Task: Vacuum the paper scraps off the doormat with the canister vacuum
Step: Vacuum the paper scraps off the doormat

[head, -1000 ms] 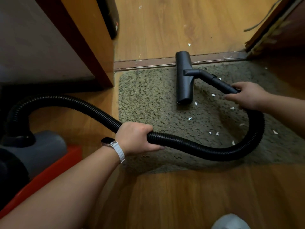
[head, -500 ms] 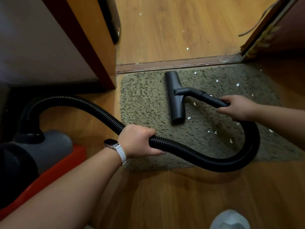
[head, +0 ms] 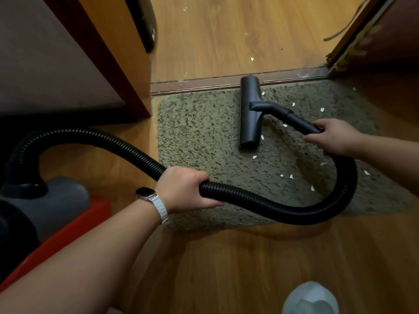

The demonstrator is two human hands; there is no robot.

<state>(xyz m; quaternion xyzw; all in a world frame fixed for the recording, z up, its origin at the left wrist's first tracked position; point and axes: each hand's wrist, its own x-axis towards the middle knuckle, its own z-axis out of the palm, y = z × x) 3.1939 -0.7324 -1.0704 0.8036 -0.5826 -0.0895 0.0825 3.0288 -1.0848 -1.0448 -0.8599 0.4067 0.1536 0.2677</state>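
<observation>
Far left, canister (head: 45,200) sits on the floor, grey body on a red base, hose (head: 260,200) rising from its top and arcing right. Left hand (head: 183,189), watch on the wrist, fingers wrapped tight round the hose where it crosses the mat's near-left corner. Mat (head: 199,132) lies just inside the threshold strip (head: 195,86), left half looks free of scraps. Nozzle (head: 249,112) lies flat on the mat about mid-width, long axis running away from the person, far tip over the strip. Scraps (head: 291,176) all lie right of the nozzle: a couple right against its right edge, more scattered across the right half, some inside the hose loop; a few also on bare floor past the strip. Right hand (head: 333,137) closed on the rigid tube just behind the nozzle, hose looping down from it and back toward the left hand. Judgement: roughly half done, right half left to sweep. Risks: the low hose loop drags over the right half and could flick or bury scraps in the pile before the nozzle gets there; nozzle tip riding on the strip may lift and lose suction; pulling the hose hard could tug or tip the canister; suction or a fast stroke could bunch the mat.
</observation>
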